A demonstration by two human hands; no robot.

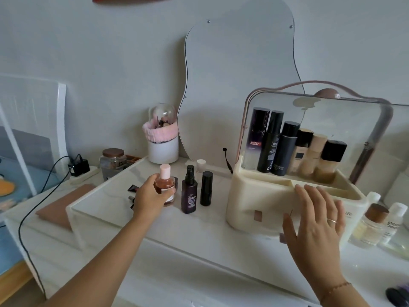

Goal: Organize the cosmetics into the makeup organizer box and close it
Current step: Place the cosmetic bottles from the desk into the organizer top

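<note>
The cream makeup organizer box [250, 196] stands on the white dressing table with its clear lid [327, 120] raised. Several tall bottles [276, 142] line its back compartment. My left hand [150, 197] grips a round bottle of pink liquid with a pale pink cap [164, 181], which stands on the table. Right of it stand a dark purple spray bottle [189, 191] and a short black bottle [206, 188]. My right hand [316, 220] hovers with fingers spread in front of the box; whether it touches the box is unclear.
A dark tube [132, 187] lies behind my left hand. A white brush holder with a pink band [162, 147], a glass jar [112, 161] and a wavy mirror [239, 74] stand at the back. Small clear bottles [376, 222] stand right of the box. A black cable [33, 209] trails left.
</note>
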